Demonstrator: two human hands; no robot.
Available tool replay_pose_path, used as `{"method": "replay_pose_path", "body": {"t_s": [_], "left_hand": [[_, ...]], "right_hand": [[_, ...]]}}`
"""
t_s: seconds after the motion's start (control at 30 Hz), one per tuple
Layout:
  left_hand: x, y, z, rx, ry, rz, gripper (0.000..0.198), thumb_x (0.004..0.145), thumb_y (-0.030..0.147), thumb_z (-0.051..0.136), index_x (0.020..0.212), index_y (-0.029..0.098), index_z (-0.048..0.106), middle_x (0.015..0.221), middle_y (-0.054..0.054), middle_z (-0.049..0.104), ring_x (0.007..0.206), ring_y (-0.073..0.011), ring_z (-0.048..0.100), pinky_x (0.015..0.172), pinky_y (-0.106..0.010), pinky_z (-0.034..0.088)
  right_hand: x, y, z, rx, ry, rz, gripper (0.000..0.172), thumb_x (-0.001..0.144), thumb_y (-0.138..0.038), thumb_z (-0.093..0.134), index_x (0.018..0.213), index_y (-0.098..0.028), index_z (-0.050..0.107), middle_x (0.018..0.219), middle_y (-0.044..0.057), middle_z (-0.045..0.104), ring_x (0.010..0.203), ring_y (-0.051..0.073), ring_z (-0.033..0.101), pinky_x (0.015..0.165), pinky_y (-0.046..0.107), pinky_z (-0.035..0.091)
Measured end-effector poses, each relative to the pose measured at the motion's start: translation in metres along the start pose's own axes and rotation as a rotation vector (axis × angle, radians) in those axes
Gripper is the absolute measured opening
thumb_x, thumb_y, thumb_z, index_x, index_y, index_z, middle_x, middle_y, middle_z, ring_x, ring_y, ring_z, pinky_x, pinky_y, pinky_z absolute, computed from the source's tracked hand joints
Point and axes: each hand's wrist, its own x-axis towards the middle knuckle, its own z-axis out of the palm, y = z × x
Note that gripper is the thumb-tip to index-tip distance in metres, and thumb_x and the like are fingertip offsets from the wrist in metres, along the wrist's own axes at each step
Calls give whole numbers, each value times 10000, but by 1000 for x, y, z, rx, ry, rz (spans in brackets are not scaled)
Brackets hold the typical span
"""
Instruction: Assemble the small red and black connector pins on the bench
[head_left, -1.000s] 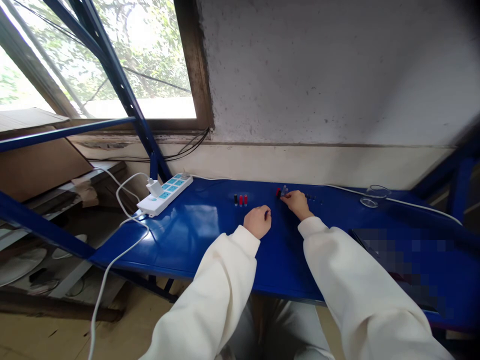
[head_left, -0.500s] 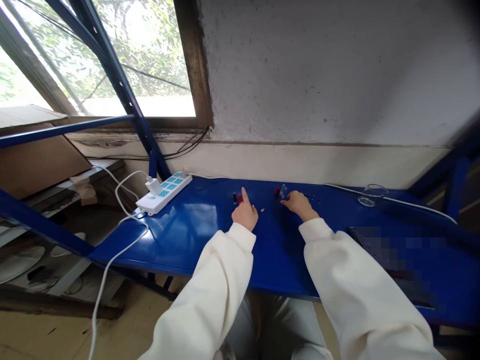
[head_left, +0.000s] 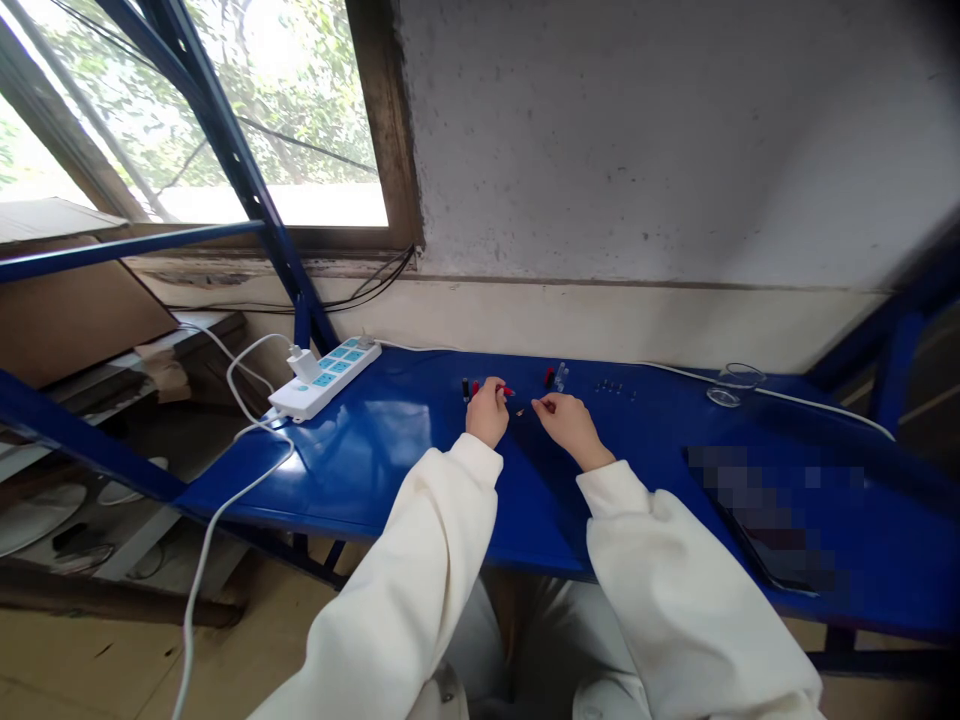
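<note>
My left hand (head_left: 487,412) is closed around a small red cylinder (head_left: 509,391), whose tapered end points right toward my other hand. Fingertips pinched, my right hand (head_left: 568,425) is just to the right; whatever lies between its fingers is too small to make out. Beyond my left hand a short black cylinder (head_left: 465,389) and a red one stand on the blue table (head_left: 420,480). A red and black piece (head_left: 549,377) and some clear tubes (head_left: 561,375) stand past my right hand. Between the hands lies a tiny copper-coloured bit (head_left: 520,412).
Several tiny clear pieces (head_left: 615,388) are spread to the right. Farther right are a clear round container (head_left: 724,396) and a dark flat device (head_left: 772,530), partly blurred. A white power strip (head_left: 322,380) with cables lies at the left, beside a blue metal post (head_left: 259,200).
My right hand has moved left and nearer to me, away from the clear tubes. My left hand's pointing finger has curled in, and the red cylinder now shows in that hand.
</note>
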Motion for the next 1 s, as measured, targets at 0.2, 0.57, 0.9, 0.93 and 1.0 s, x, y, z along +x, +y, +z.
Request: {"method": "replay_pose_path", "body": {"t_s": [0.2, 0.57, 0.9, 0.93, 1.0], "left_hand": [[-2, 8, 8, -695, -198, -93, 164, 830, 266, 427, 946, 160, 474, 771, -15, 605, 391, -29, 455, 459, -199, 420], [-4, 16, 2, -808, -149, -169, 321, 785, 433, 488, 901, 135, 489, 682, -5, 600, 344, -28, 453, 356, -166, 319], [-4, 20, -3, -823, 22, -191, 362, 728, 491, 539, 708, 132, 495, 508, 39, 521, 321, -22, 399, 345, -158, 288], [-4, 20, -2, -824, -6, -183, 363, 715, 488, 555, 702, 130, 501, 502, 38, 521, 325, -24, 403, 345, -158, 289], [-5, 21, -2, -827, -45, -184, 362, 693, 482, 581, 697, 127, 510, 489, 37, 521, 329, -27, 408, 343, -158, 289]], "right_hand": [[-1, 1, 5, 325, 116, -13, 466, 861, -518, 217, 691, -193, 504, 645, 35, 587, 623, 146, 546, 583, 229, 371], [-3, 0, 1, 635, 156, -96, 445, 804, -585, 330, 632, -192, 448, 541, -24, 455, 519, 96, 432, 525, 209, 359], [-1, -1, -4, 899, 215, 2, 456, 752, -608, 412, 665, -174, 521, 518, -25, 453, 427, 70, 373, 420, 210, 302], [-1, -1, -3, 909, 196, -9, 446, 742, -602, 436, 707, -171, 545, 542, -22, 476, 427, 68, 375, 416, 211, 302], [0, -1, 1, 924, 133, -43, 417, 713, -576, 501, 763, -169, 577, 554, -24, 497, 423, 65, 377, 413, 212, 303]]}}
